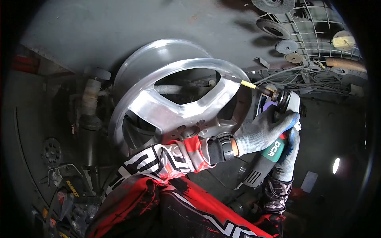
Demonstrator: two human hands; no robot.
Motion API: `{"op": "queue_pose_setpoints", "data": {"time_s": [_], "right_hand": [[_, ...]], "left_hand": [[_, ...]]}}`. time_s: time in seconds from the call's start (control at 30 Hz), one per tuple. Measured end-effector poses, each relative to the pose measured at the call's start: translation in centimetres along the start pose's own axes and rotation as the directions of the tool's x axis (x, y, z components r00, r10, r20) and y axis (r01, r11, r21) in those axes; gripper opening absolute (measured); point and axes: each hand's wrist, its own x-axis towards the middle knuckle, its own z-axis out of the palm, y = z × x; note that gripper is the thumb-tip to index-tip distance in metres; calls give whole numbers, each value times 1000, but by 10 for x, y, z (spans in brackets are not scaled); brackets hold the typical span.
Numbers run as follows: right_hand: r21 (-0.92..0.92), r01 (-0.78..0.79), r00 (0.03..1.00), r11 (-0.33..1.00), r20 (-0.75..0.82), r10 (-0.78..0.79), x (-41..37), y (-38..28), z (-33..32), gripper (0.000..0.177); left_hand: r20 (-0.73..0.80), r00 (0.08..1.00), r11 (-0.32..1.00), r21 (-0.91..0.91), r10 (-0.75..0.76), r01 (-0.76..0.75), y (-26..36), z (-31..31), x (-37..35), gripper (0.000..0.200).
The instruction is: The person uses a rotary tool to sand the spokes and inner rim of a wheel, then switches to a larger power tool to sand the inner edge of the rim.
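A bare-metal alloy wheel with wide spokes leans back in front of me. My left hand, in a grey and blue work glove, is closed around the head end of a green and dark DCA angle grinder. Lower on the tool, my gloved right hand wraps its body from the right, its fingers partly hidden. From the grinder head a slim shaft with a yellow section points left, its thin tip overlapping the upper right of the wheel, where a spoke joins the rim.
Abrasive discs hang on a wire rack at the upper right, above a heap of cables. Left of the wheel stands a taped post. DeWalt-marked gear lies at lower left. The grinder's cord trails below the wheel.
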Motion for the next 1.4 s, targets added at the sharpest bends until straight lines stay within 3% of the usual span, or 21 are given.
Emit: {"op": "queue_pose_setpoints", "data": {"time_s": [0.03, 0.07, 0.17, 0.23, 0.3, 0.33, 0.37, 0.47, 0.53, 0.57, 0.63, 0.67, 0.77, 0.8, 0.9, 1.03, 1.07, 1.1, 1.17, 1.27, 1.4], "right_hand": [[-34, -14, 1000, 999, -17, 13, 0, -1, 3, 60], [-62, -25, 999, 998, -31, 23, 1, 0, 1, 60], [-159, -1, 1000, 987, -29, -4, 4, -5, 14, 61], [-119, -28, 998, 993, -59, 21, 3, -4, 10, 64], [-120, -31, 998, 992, -50, 25, 2, -4, -1, 65], [-85, -34, 999, 996, -38, 30, 2, -5, 0, 66], [-72, -15, 999, 997, -35, 12, 2, -8, 5, 65], [-91, -24, 997, 996, -71, 18, 2, -11, 6, 64], [-87, -35, 999, 996, -40, 31, 4, -13, 11, 62], [-179, 15, 1000, 984, -15, -17, 7, -14, 16, 60], [-155, -73, 995, 985, -75, 62, 5, -19, 23, 58], [-154, -75, 995, 985, -77, 64, 5, -19, 22, 58], [-97, -50, 998, 994, -32, 47, 3, -20, 20, 57], [-94, -58, 997, 994, -56, 53, 2, -21, 21, 56], [-60, -76, 994, 995, -88, 71, 5, -19, 20, 55], [-37, -126, 987, 991, -103, 121, 7, -12, 17, 53], [-10, -146, 987, 989, -69, 145, 7, -11, 17, 53], [-9, -150, 986, 989, -70, 149, 6, -10, 16, 53], [-44, -139, 989, 989, -65, 136, 5, -8, 13, 53], [-73, -166, 984, 983, -82, 160, 5, -8, 8, 53], [-25, -140, 985, 990, -104, 137, 5, -13, 20, 53]], "left_hand": [[-26, 986, 921, -361, -166, 145, 9, -3, 2, 46], [7, 946, 703, -668, -323, 245, 13, -2, 3, 44], [-71, 936, 791, -559, -346, 250, 12, -7, -2, 49], [-64, 933, 762, -598, -354, 248, 27, -15, 4, 50], [27, 963, 632, -750, -267, 196, 29, -16, 8, 52], [-9, 961, 830, -506, -278, 235, 28, -17, 5, 44], [50, 946, 752, -593, -321, 287, 31, -15, 6, 44], [78, 911, 731, -570, -405, 374, 37, -21, 9, 41], [68, 957, 605, -762, -282, 232, 33, -18, 9, 40], [69, 956, 605, -760, -286, 237, 27, -16, 8, 40], [-35, 977, 786, -600, -210, 148, 18, -14, 2, 38], [-33, 977, 786, -600, -212, 150, 16, -11, 2, 38], [61, 960, 567, -795, -275, 213, 31, -17, 9, 38], [16, 959, 672, -711, -281, 209, 34, -17, 7, 38], [52, 937, 690, -663, -346, 292, 37, -21, 10, 37], [-25, 920, 779, -541, -390, 315, 26, -18, 6, 32], [-126, 972, 965, -199, -201, 174, 19, -12, 0, 31], [-125, 971, 964, -199, -205, 178, 23, -14, 1, 31], [-31, 885, 723, -590, -465, 360, 32, -18, 4, 33], [-49, 888, 783, -496, -457, 375, 30, -17, -1, 37], [-61, 897, 745, -583, -437, 323, 27, -12, 5, 38]]}}
